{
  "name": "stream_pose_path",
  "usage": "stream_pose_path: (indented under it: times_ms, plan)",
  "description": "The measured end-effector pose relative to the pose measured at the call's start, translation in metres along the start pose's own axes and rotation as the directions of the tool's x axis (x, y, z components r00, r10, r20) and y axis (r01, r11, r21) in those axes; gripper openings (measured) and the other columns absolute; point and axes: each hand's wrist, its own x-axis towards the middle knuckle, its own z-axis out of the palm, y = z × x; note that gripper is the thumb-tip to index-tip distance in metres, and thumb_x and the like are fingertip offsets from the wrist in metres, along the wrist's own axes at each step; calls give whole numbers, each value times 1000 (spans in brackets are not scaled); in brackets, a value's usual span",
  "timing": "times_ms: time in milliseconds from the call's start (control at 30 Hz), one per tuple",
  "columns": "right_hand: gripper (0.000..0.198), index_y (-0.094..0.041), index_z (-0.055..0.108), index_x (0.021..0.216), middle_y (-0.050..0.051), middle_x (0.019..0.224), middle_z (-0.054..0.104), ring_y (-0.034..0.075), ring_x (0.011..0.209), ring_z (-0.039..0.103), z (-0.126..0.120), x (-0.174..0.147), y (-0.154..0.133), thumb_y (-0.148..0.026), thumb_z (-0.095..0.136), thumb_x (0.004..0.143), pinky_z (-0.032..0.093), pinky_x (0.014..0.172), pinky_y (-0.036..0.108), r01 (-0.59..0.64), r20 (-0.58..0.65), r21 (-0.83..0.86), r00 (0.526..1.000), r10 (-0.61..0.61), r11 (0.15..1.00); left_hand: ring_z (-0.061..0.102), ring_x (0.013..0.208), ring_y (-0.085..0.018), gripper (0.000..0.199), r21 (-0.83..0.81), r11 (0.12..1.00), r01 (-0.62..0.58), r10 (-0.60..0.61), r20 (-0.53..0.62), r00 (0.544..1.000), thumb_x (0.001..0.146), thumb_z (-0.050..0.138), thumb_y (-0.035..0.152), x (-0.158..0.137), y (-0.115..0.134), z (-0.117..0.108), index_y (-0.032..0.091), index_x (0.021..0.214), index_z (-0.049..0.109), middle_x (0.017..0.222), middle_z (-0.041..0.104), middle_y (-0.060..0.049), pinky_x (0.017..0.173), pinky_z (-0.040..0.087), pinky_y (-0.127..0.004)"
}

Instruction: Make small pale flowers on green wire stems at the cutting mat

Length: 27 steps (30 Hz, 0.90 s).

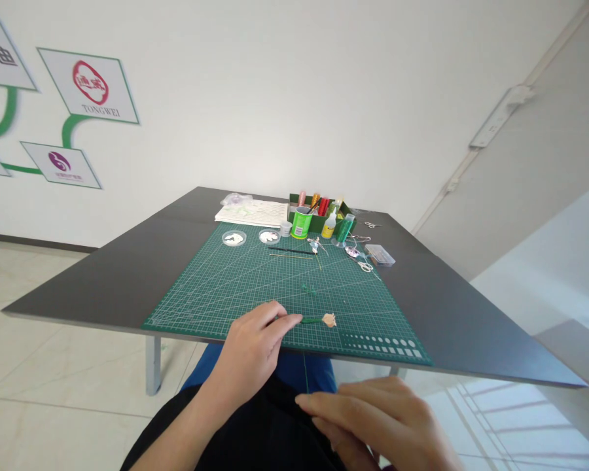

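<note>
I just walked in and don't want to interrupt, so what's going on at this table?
A person's left hand holds the green stem of a small pale flower near the front edge of the cutting mat. Their right hand is lower, by the lap, with a thin green thread at its fingertips. Supplies, including a green can, stand farther back.

Stem [313, 320] partly hidden, wall sign [0, 53] cropped
</note>
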Motion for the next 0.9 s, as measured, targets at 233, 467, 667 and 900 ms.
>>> stream_pose_path:
  times_ms: [233, 467, 667, 900]
  plan:
    - [29, -31, 80, 113, 5, 78, 77, 15, 54, 63, -24, 39, -8, -18, 63, 94, 49, 51, 26, -76, 42, 82, 996, 73, 994, 64, 81, -15, 35, 49, 997, -53, 49, 68, 996, 94, 46, 6, 0, 2, -1, 20, 115, 70, 93, 66, -5, 68, 51, -25]
    - [17, -25, 83, 100, 3, 67, 71, 13, 52, 60, -33, 67, 11, -26, 68, 92, 46, 49, 25, -163, 57, 236, 986, 154, 958, 60, 75, -15, 31, 53, 992, -113, 110, 49, 993, 94, 48, 6, 0, 5, -2, 20, 110, 70, 88, 65, -4, 64, 46, -25]
    - [23, -21, 83, 98, 0, 59, 64, 9, 46, 47, -31, 85, 30, -33, 63, 95, 35, 43, 21, -169, 4, 207, 985, 172, 964, 61, 77, -14, 31, 7, 991, -135, 134, 59, 989, 96, 47, 6, 1, 8, -4, 20, 113, 69, 89, 65, -4, 66, 47, -24]
    - [28, -15, 80, 102, -3, 51, 53, 7, 40, 41, -29, 95, 55, -33, 60, 97, 29, 39, 20, -165, 3, 231, 986, 169, 959, 63, 79, -14, 31, -35, 986, -160, 161, 12, 987, 97, 46, 7, 2, 10, -7, 19, 114, 69, 90, 66, -5, 65, 48, -24]
